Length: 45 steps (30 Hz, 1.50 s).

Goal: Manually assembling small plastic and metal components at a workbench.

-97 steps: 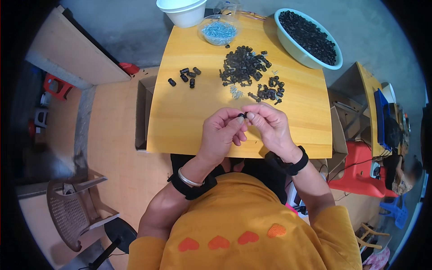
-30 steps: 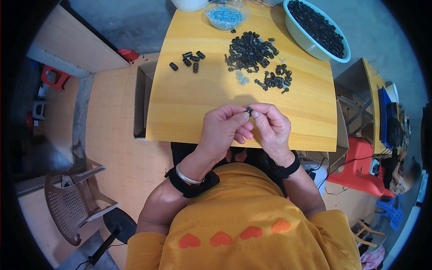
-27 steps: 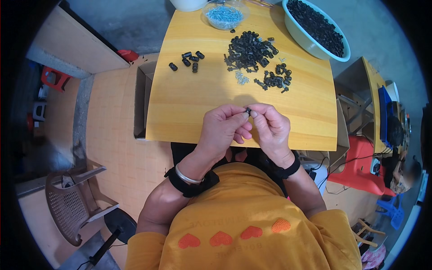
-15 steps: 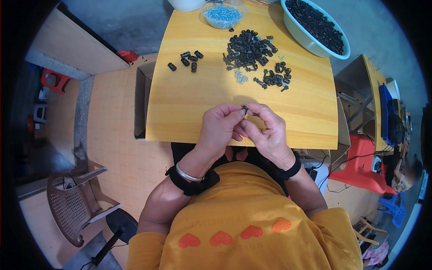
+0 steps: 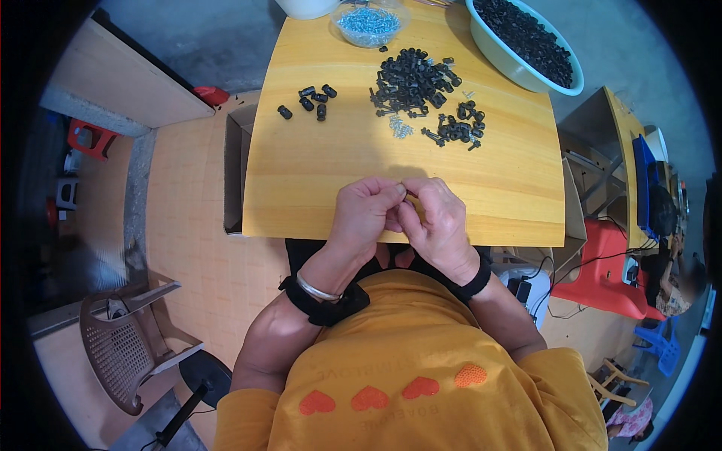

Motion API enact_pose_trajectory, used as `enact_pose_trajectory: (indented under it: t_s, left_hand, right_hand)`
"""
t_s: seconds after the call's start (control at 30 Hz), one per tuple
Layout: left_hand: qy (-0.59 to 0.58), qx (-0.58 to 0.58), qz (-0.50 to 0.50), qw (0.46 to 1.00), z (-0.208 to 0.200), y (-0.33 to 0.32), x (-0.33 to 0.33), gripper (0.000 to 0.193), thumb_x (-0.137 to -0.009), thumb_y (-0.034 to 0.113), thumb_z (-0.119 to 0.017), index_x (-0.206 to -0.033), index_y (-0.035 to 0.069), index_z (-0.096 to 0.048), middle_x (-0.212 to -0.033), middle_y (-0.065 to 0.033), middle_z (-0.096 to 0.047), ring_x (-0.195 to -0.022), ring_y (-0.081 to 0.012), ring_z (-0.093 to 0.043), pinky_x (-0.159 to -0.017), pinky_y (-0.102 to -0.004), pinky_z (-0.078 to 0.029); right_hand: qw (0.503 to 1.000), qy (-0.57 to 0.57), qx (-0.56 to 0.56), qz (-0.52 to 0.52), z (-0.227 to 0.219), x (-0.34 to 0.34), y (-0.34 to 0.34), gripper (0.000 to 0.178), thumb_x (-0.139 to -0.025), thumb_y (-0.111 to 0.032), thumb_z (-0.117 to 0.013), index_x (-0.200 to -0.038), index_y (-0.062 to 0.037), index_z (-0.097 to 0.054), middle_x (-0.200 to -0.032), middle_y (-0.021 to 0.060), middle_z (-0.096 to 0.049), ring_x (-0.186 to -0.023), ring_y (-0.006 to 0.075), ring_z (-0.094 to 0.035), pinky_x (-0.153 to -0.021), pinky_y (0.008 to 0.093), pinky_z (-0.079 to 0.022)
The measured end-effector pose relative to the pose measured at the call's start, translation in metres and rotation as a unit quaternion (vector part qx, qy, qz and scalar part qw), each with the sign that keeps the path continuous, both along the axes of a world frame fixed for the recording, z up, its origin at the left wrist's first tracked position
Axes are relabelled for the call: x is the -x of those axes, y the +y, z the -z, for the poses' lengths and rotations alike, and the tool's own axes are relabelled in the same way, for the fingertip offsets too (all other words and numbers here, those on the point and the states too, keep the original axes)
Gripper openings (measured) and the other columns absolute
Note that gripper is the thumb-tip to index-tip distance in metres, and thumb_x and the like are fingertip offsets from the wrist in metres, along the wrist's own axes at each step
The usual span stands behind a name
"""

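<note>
Above the near edge of the table, my left hand (image 5: 362, 216) and my right hand (image 5: 438, 229) meet fingertip to fingertip. Both are closed in a pinch around a small black plastic part, which the fingers now almost wholly cover. Beyond them lies a large heap of black plastic parts (image 5: 414, 79), with a smaller group of black parts (image 5: 460, 126) to its right. Small silver screws (image 5: 401, 128) lie at the heap's near side. Off to the left, several black barrel-shaped pieces (image 5: 307, 104) sit apart from the heap.
At the far edge stand a clear bowl of bluish screws (image 5: 368, 26) and a light-blue basin (image 5: 519, 71) full of black parts. A white container (image 5: 308, 7) is beside the bowl. Cardboard boxes (image 5: 235, 169) flank the wooden table (image 5: 316, 173). A red chair (image 5: 602, 263) stands right.
My right hand has turned and drawn closer to the left, its fingers now covering the black part that showed between the fingertips. The piles on the table are unchanged.
</note>
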<state>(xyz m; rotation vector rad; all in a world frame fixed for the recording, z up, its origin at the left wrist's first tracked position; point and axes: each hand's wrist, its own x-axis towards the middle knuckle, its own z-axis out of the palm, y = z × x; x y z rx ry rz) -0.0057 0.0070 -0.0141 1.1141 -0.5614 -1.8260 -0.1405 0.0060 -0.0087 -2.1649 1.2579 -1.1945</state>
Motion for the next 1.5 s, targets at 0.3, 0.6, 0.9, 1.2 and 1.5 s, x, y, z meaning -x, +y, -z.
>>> enact_pose_trajectory:
  t_s: [0.3, 0.6, 0.9, 1.2, 1.5]
  left_hand:
    - [0.034, -0.01, -0.017, 0.999, 0.006, 0.0, 0.002, 0.013, -0.085, 0.013, -0.054, -0.08, 0.002, -0.057, -0.074, -0.0066, -0.061, -0.063, -0.0133, -0.059, -0.056, -0.0257, -0.051]
    - [-0.042, -0.038, -0.116, 0.992, 0.011, -0.04, -0.051, 0.018, -0.086, 0.016, -0.051, -0.094, 0.0, -0.052, -0.084, -0.0146, -0.06, -0.069, -0.0212, -0.061, -0.058, -0.0285, -0.051]
    - [0.018, -0.012, -0.241, 0.97, 0.011, -0.075, -0.087, 0.033, -0.089, 0.014, -0.046, -0.116, -0.004, -0.038, -0.1, -0.0217, -0.054, -0.088, -0.0292, -0.059, -0.075, -0.0341, -0.05]
    - [-0.089, 0.042, -0.246, 0.964, 0.004, -0.067, -0.078, 0.047, -0.086, 0.011, -0.048, -0.127, -0.002, -0.028, -0.094, -0.0165, -0.057, -0.073, -0.0216, -0.061, -0.059, -0.0267, -0.05]
    - [-0.103, 0.061, -0.193, 0.974, 0.003, -0.068, -0.067, 0.025, -0.087, 0.016, -0.051, -0.108, 0.005, -0.047, -0.085, -0.0101, -0.061, -0.067, -0.0154, -0.061, -0.055, -0.0225, -0.048]
  right_hand:
    - [1.0, -0.027, 0.006, -0.014, 0.004, -0.006, -0.004, 0.022, -0.067, 0.003, -0.058, -0.089, 0.0002, -0.054, -0.075, 0.0139, -0.055, -0.07, 0.0314, -0.055, -0.061, 0.0357, -0.045]
    - [0.988, -0.09, -0.122, -0.002, -0.004, 0.008, 0.002, 0.044, -0.073, 0.001, -0.06, -0.116, 0.0, -0.049, -0.087, 0.0129, -0.057, -0.079, 0.0222, -0.057, -0.072, 0.0287, -0.047]
    - [0.977, 0.022, -0.181, 0.109, -0.009, 0.097, -0.056, 0.016, -0.078, -0.007, -0.056, -0.093, 0.0001, -0.061, -0.072, 0.0124, -0.061, -0.064, 0.0202, -0.059, -0.062, 0.028, -0.047]
    - [0.961, 0.252, -0.019, 0.111, -0.014, 0.112, -0.133, 0.007, -0.072, -0.006, -0.057, -0.076, -0.0057, -0.062, -0.071, 0.0125, -0.057, -0.076, 0.0307, -0.054, -0.067, 0.0393, -0.044]
    - [0.965, 0.252, -0.027, 0.071, -0.008, 0.107, -0.17, 0.006, -0.071, -0.006, -0.058, -0.075, -0.0067, -0.062, -0.07, 0.0122, -0.056, -0.075, 0.0303, -0.053, -0.066, 0.0386, -0.044]
